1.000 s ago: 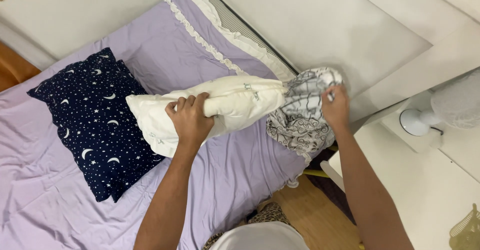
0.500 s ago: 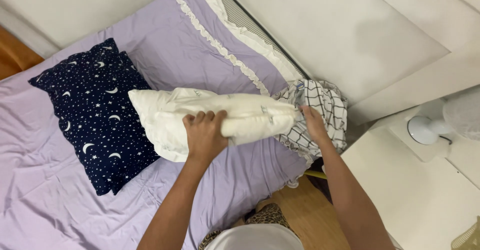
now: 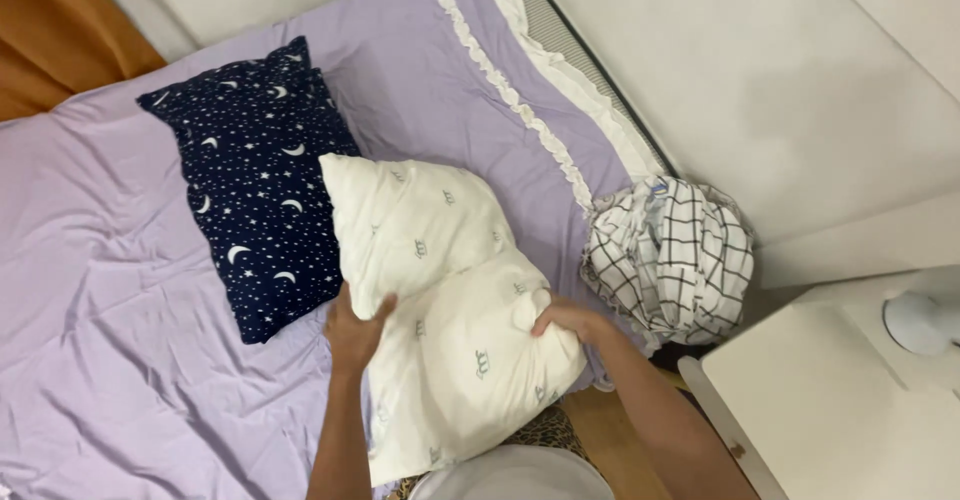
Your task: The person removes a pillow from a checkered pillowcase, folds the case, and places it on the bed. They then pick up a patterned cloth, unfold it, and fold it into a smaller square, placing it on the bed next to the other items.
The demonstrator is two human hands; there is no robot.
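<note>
On the lilac bed sheet (image 3: pixel 130 360), your left hand (image 3: pixel 355 328) grips the near-left edge of the white pillow (image 3: pixel 450 300), fingers curled around it, while your right hand (image 3: pixel 562 318) pinches its right side. A star-patterned navy pillow (image 3: pixel 255 180) lies just beside; a checked pillowcase (image 3: pixel 675 255) is crumpled at the bed's edge.

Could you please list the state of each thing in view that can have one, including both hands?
White bare pillow with small grey motifs: uncovered, bunched, held over the bed edge.
Left hand: gripping the pillow's left side.
Right hand: gripping the pillow's right side.
Navy star-and-moon pillow: covered, lying flat.
Black-and-white checked cloth: crumpled in a heap at the bed's corner.
Lilac bed sheet: spread, wrinkled.
</note>
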